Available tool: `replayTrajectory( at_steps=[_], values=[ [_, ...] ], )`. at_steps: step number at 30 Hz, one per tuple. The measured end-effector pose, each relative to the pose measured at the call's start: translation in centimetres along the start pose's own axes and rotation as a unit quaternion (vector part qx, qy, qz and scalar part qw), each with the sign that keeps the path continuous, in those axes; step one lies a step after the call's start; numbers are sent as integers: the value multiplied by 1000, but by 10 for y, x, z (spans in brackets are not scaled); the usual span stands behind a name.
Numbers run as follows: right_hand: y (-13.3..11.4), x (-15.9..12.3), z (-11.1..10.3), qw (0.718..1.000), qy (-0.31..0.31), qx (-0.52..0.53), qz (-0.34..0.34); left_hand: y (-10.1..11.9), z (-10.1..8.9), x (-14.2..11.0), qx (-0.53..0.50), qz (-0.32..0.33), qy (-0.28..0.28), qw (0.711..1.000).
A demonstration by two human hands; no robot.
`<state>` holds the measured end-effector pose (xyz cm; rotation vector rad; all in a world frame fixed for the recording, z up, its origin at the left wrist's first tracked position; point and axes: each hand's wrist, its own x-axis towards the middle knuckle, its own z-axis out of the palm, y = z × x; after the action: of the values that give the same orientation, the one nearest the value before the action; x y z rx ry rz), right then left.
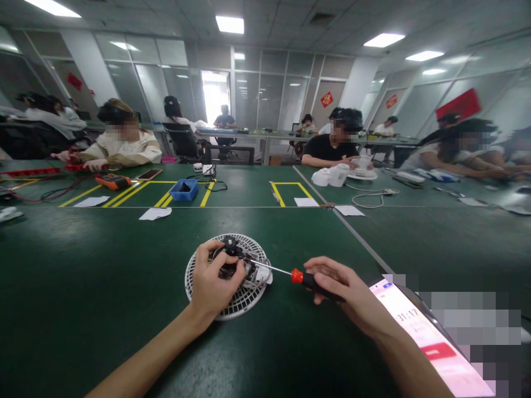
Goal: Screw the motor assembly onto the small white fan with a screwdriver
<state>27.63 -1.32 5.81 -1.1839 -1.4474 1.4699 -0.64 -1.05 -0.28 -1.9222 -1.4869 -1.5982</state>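
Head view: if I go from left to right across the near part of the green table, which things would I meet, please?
Left hand → screwdriver's metal shaft → its red collar → right hand → lit phone screen.

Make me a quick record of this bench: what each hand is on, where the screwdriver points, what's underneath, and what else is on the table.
Left hand: gripping the dark assembly
Right hand: holding the red-and-black screwdriver
Screwdriver tip: toward the assembly; exact contact unclear
Underneath: round white grille, on the green table
By right forearm: phone, screen lit
Farther across: blue bin, orange-and-black device
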Motion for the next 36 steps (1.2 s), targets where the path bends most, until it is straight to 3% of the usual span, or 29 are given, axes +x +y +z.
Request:
replayTrajectory(
  at_steps=[3,5,10,15,21,28,36],
  values=[
    [-1,0,5,996,-26,27,79,-1,-1,1,3,2,4,1000],
    [-1,1,5,995,-32,13,93,-1,-1,1,7,9,7,1000],
    [2,3,-1,998,-21,-42,31,1,-2,3,12,10,11,1000],
    [6,4,-10,994,28,-92,-56,3,-2,3,6,2,19,1000],
    [6,3,-7,991,20,-117,-64,1,0,0,2,-2,31,1000],
    [2,3,4,998,-4,-35,47,0,1,-2,-6,-5,31,1000],
    [2,1,-3,987,32,-138,-80,-1,1,-1,-15,-13,35,999]
  ],
)
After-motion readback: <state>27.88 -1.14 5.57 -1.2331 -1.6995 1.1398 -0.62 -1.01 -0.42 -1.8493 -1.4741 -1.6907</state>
